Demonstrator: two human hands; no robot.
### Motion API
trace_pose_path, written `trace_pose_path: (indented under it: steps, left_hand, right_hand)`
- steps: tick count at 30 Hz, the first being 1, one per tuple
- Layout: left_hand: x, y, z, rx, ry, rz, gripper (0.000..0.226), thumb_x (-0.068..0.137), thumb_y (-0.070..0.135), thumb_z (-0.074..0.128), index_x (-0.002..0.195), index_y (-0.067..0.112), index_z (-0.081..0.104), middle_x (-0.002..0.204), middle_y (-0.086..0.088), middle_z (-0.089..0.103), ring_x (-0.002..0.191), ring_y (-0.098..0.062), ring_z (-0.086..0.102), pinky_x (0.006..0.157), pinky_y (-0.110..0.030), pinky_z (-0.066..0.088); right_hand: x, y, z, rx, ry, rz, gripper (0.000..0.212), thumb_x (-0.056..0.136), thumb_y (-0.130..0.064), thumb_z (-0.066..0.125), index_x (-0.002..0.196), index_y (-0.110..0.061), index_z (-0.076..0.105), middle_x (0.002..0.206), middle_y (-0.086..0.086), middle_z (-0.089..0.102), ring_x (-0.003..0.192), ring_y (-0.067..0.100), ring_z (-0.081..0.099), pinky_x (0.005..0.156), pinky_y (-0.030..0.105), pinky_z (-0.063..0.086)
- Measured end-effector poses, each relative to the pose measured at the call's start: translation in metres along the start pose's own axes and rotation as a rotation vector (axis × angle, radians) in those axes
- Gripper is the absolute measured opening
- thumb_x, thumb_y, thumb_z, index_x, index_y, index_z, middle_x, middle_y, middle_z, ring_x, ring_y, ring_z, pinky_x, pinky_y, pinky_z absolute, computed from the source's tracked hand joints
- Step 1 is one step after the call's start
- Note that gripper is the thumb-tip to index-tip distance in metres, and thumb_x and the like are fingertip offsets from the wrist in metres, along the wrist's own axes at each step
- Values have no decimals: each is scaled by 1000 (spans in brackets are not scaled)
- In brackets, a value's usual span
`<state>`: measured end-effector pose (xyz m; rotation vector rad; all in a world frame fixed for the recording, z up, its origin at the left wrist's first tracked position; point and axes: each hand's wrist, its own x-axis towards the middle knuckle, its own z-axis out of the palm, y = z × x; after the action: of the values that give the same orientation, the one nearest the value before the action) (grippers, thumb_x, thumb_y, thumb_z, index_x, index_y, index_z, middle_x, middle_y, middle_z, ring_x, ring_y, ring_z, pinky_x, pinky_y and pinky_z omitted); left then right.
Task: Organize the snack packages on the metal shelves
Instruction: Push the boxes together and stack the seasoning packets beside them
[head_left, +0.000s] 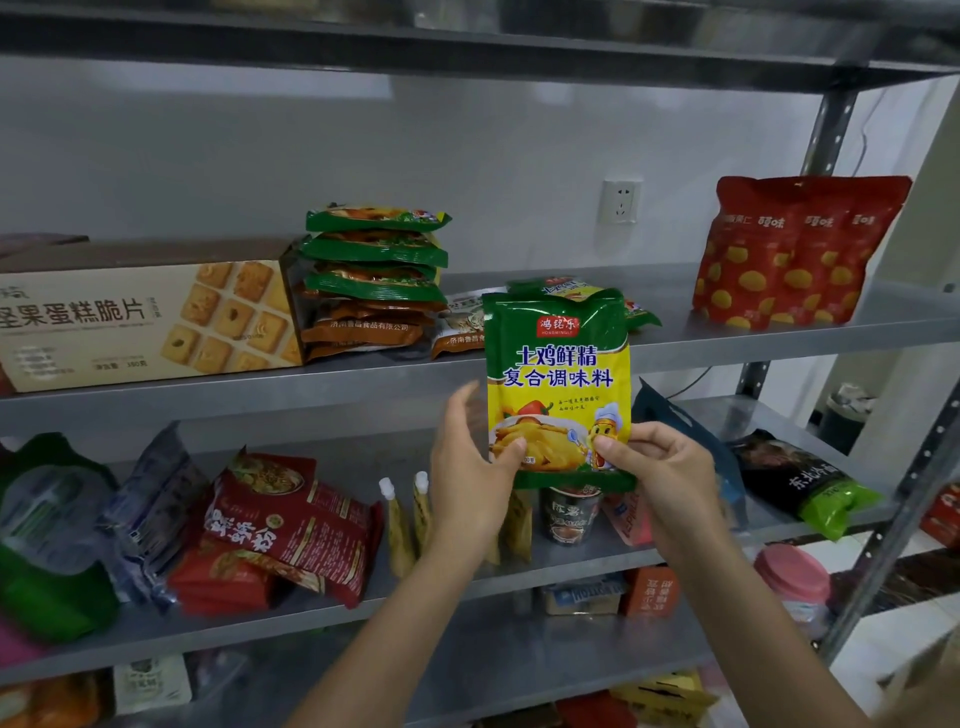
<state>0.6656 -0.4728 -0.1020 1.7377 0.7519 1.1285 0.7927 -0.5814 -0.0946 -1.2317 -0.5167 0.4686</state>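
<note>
Packet (558, 374), upright above left grip (467, 467), right grip (670, 473)

Reading 鸿铭乐 on the red badge and 土鸡鲜精 复合调味料 in blue across the green-and-yellow packet (558, 374), 果蛋糕脆片 in dark print along the long biscuit box (145, 317), 济南鲁昌食品有限公司 in white on a brown packet (363, 330), and 东北 just legible on the dark bag (800, 483).
</note>
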Motion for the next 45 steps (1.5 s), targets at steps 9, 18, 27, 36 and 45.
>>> trace_pose_path:
  steps: [9,18,27,36,45]
  left_hand:
    - [-9,28,8,-586,-333,-150,93,60,69,76,133,16,53,123,-5,66,114,-17,64,98,-36,52]
    - [3,34,-6,-628,-209,-279,20,98,26,51,107,16,66,102,-3,75,93,-21,72,77,-35,58]
    - [7,39,-20,-530,-424,-291,27,97,29,50,116,15,63,114,-4,72,106,-21,69,95,-42,53]
    - [7,26,-18,-405,-316,-306,16,88,18,67,103,16,69,97,0,76,85,-13,73,64,-20,57]
    - [10,29,-19,-415,-299,-294,9,89,17,66,97,18,70,92,2,77,81,-10,73,62,-18,55]
  right_hand:
    - [-24,27,19,-588,118,-916,25,76,-11,80,99,-17,72,98,-5,69,93,13,66,83,28,52]
    - [-17,31,13,-668,-70,-789,46,94,-50,48,133,-25,53,139,-9,48,131,5,41,112,32,28]
    - [9,-9,-14,-66,-427,13,29,75,-12,65,102,-3,68,94,11,75,81,21,73,64,25,58]
    - [10,2,-12,-24,-299,-44,29,73,-15,68,101,-6,70,94,10,76,83,20,73,67,26,59]
    - [11,1,-7,29,-315,-20,27,74,-16,67,99,-8,71,94,10,76,81,19,73,65,26,58]
